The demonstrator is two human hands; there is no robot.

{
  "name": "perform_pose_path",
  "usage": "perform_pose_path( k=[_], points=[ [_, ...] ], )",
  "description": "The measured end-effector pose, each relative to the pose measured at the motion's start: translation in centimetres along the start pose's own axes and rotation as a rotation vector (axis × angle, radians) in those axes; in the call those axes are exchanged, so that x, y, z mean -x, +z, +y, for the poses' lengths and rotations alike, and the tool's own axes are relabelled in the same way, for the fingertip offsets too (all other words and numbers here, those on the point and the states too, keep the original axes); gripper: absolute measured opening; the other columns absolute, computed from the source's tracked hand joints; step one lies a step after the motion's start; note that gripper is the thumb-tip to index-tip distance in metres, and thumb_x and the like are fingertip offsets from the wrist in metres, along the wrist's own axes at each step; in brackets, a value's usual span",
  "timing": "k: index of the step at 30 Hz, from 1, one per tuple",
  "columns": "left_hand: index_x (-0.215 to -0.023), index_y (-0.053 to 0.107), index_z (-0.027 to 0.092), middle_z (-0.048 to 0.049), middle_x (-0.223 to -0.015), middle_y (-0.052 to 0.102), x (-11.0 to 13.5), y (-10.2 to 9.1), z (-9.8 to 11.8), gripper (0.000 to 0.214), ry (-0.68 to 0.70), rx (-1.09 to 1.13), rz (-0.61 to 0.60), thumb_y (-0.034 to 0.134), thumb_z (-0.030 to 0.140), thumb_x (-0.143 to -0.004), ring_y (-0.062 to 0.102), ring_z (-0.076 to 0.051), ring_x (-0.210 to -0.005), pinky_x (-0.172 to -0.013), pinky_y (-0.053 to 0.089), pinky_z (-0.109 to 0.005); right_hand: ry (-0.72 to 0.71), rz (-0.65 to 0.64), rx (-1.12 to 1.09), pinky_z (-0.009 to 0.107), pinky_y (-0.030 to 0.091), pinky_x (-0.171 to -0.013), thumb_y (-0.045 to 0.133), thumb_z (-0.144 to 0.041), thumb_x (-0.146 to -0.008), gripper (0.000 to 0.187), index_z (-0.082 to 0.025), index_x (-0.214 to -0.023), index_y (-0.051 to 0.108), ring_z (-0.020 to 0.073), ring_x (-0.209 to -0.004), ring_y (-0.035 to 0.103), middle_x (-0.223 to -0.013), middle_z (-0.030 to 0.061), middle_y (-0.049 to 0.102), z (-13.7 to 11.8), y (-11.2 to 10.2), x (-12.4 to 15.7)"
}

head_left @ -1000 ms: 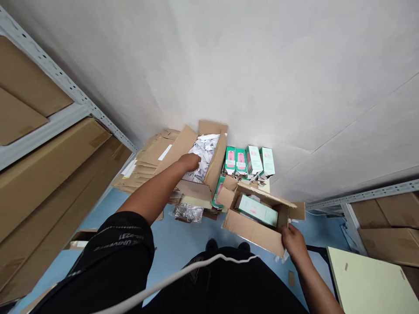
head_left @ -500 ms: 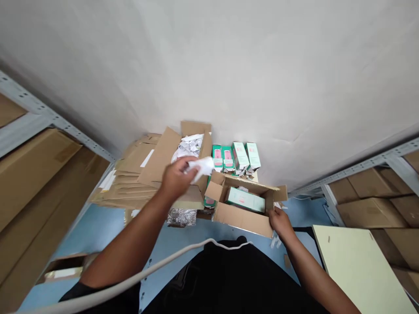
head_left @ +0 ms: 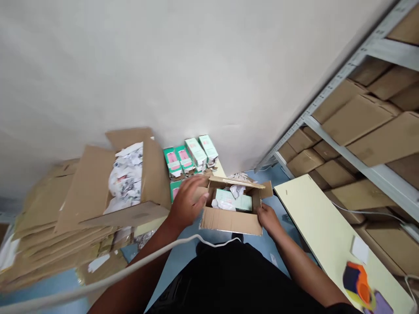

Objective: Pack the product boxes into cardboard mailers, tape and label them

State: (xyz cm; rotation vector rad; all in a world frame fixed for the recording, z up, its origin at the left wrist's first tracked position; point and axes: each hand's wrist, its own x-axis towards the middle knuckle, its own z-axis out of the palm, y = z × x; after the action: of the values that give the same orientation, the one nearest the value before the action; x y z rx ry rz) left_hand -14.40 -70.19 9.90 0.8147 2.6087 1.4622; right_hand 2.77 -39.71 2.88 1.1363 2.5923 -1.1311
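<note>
One carton (head_left: 231,220) holds one box (head_left: 245,202), right hand (head_left: 268,218) grasping the carton, left hand (head_left: 186,205) of unclear grip.

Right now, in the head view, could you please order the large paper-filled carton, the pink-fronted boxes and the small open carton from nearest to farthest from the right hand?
1. Small open carton: right hand holds its right end.
2. Pink-fronted boxes: left, near the wall.
3. Large paper-filled carton: farther left.

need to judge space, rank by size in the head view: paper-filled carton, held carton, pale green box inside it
1. Paper-filled carton
2. Held carton
3. Pale green box, partly covered
</note>
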Motion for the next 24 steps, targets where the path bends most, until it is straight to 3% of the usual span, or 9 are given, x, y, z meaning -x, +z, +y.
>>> perform_pose_path(
  k=[2, 3, 5, 7, 9, 13, 18, 24],
  points=[
    [-0.148, 0.05, 0.026, -0.0111, -0.16, 0.045, 0.1, 2.3, -0.5, 0.067, -0.137, 0.052, 0.137, 0.067, 0.045, -0.086, 0.041, -0.034, -0.15, -0.124, 0.036, -0.049, 0.041, 0.028, -0.043, 0.031, 0.045, -0.067, 0.043, -0.037, -0.087, 0.028, -0.021, -0.078, 0.064, 0.0264, -0.084, 0.068, -0.084, 0.0077, 0.074, 2.5, -1.3, 0.3],
    [-0.153, 0.043, 0.026, -0.0129, -0.161, 0.044, 0.1, 4.0, -0.7, 0.076, -0.223, 0.141, 0.111, 0.068, 0.046, -0.085, 0.046, -0.034, -0.146, -0.118, 0.043, -0.049, 0.06, 0.047, -0.064, 0.031, 0.045, -0.067, 0.043, -0.037, -0.087, 0.027, -0.022, -0.078, 0.063, 0.0261, -0.084, 0.068, -0.084, 0.0077, 0.074, 3.8, -2.0, 0.4],
    [-0.156, 0.035, 0.025, -0.0159, -0.154, 0.052, -0.2, 8.3, -0.6, 0.082, -0.361, 0.379, -0.096, 0.066, 0.049, -0.084, 0.061, -0.032, -0.131, -0.104, 0.054, -0.046, 0.096, 0.086, -0.1, 0.03, 0.044, -0.067, 0.042, -0.036, -0.087, 0.026, -0.022, -0.076, 0.061, 0.0251, -0.082, 0.067, -0.083, 0.0071, 0.073, 6.6, -3.3, 0.5],
    [-0.149, 0.046, 0.022, -0.0153, -0.14, 0.064, -0.9, 13.1, 0.3, 0.073, -0.41, 0.528, -0.33, 0.064, 0.052, -0.085, 0.068, -0.031, -0.119, -0.097, 0.057, -0.044, 0.131, 0.123, -0.134, 0.03, 0.043, -0.066, 0.041, -0.035, -0.088, 0.026, -0.023, -0.076, 0.06, 0.0247, -0.081, 0.067, -0.082, 0.0069, 0.073, 9.3, -4.7, 0.5],
    [-0.131, 0.063, 0.02, -0.0131, -0.125, 0.073, -1.9, 17.9, 2.0, 0.057, -0.418, 0.531, -0.446, 0.062, 0.053, -0.085, 0.07, -0.031, -0.113, -0.097, 0.056, -0.043, 0.173, 0.157, -0.155, 0.03, 0.043, -0.067, 0.041, -0.035, -0.088, 0.026, -0.023, -0.077, 0.061, 0.0252, -0.083, 0.068, -0.084, 0.0073, 0.073, 12.1, -6.3, 0.4],
    [-0.102, 0.074, 0.019, -0.0095, -0.105, 0.079, -4.3, 27.2, 6.5, 0.041, -0.358, 0.338, -0.47, 0.059, 0.053, -0.084, 0.071, -0.032, -0.104, -0.092, 0.055, -0.041, 0.276, 0.209, -0.207, 0.03, 0.044, -0.07, 0.042, -0.039, -0.091, 0.03, -0.021, -0.087, 0.066, 0.0266, -0.09, 0.069, -0.093, 0.0094, 0.076, 18.5, -10.3, -0.1],
    [-0.109, 0.073, 0.015, -0.0083, -0.097, 0.08, -6.2, 39.2, 11.9, 0.049, -0.265, 0.314, -0.581, 0.062, 0.054, -0.081, 0.073, -0.029, -0.093, -0.08, 0.054, -0.035, 0.382, 0.26, -0.294, 0.031, 0.047, -0.076, 0.046, -0.038, -0.091, 0.03, -0.02, -0.096, 0.069, 0.0276, -0.097, 0.069, -0.102, 0.0115, 0.076, 27.7, -15.5, -0.8],
    [-0.093, 0.075, 0.015, -0.0099, -0.089, 0.079, -7.4, 51.7, 17.3, 0.043, -0.232, 0.164, -0.671, 0.059, 0.054, -0.083, 0.073, -0.029, -0.089, -0.073, 0.053, -0.033, 0.506, 0.346, -0.37, 0.031, 0.048, -0.077, 0.046, -0.039, -0.093, 0.03, -0.02, -0.1, 0.068, 0.0275, -0.095, 0.07, -0.101, 0.0116, 0.076, 36.9, -19.9, -1.4]
  ],
)
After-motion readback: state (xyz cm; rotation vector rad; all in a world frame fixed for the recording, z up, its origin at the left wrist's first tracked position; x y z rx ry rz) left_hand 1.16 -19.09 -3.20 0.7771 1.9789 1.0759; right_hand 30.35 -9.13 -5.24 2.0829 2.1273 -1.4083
